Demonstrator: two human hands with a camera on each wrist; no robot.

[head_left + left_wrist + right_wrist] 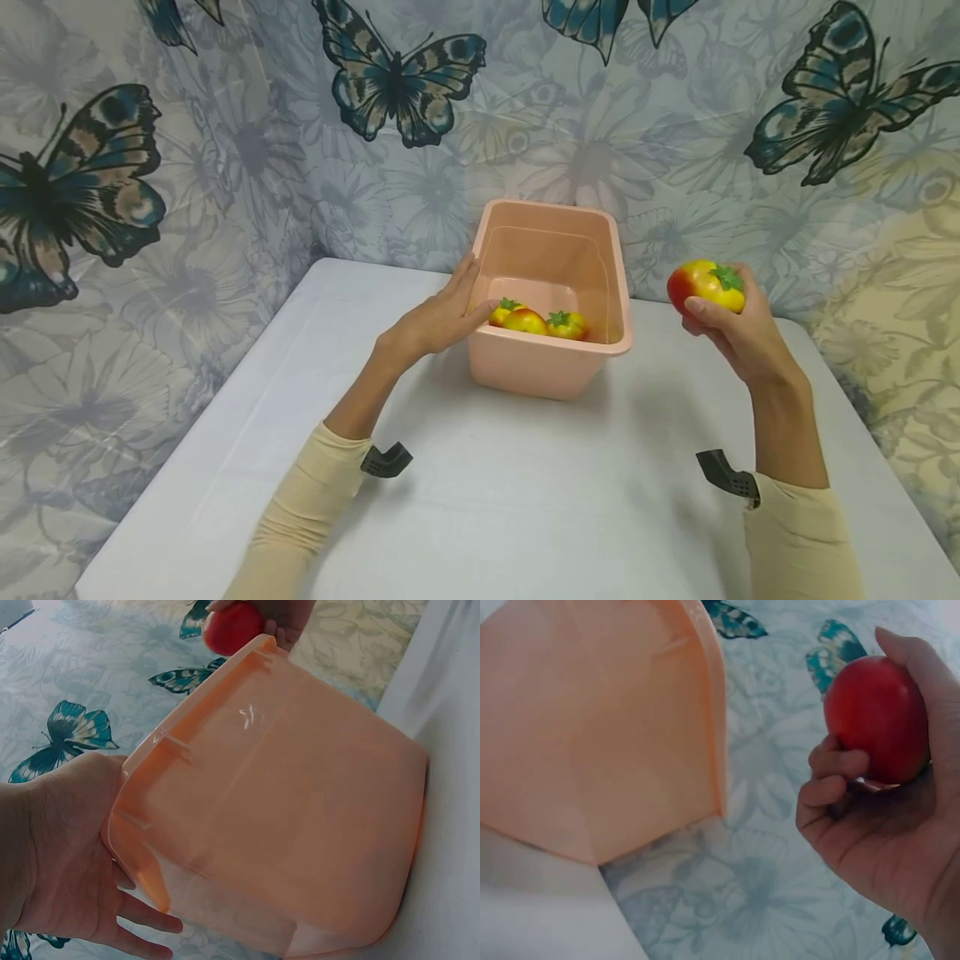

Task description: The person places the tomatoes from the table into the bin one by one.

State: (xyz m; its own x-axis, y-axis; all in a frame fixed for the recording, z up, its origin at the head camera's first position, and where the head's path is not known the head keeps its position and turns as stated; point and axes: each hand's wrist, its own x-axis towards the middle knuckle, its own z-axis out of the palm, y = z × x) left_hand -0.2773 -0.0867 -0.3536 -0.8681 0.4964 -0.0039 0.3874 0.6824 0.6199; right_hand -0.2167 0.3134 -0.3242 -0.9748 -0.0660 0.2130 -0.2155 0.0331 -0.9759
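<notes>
A peach-coloured plastic bin (551,367) stands toward the back of the white table. Inside it, near the front wall, lie three yellow-and-red fruits (525,321), at least two with green leafy caps. My left hand (442,317) rests at the bin's front left corner, thumb over the rim and straight fingers along the outside. To the bin's right, my right hand (731,325) holds another red-and-yellow fruit (701,283) with a green leafy cap above the table. In the right wrist view, fingers and thumb curl round this fruit's red underside (877,720).
A white-covered table (487,500) lies under both arms. Butterfly-patterned cloth (435,192) hangs behind and at the sides, close to the bin's back. Dark straps (386,460) sit at both wrists.
</notes>
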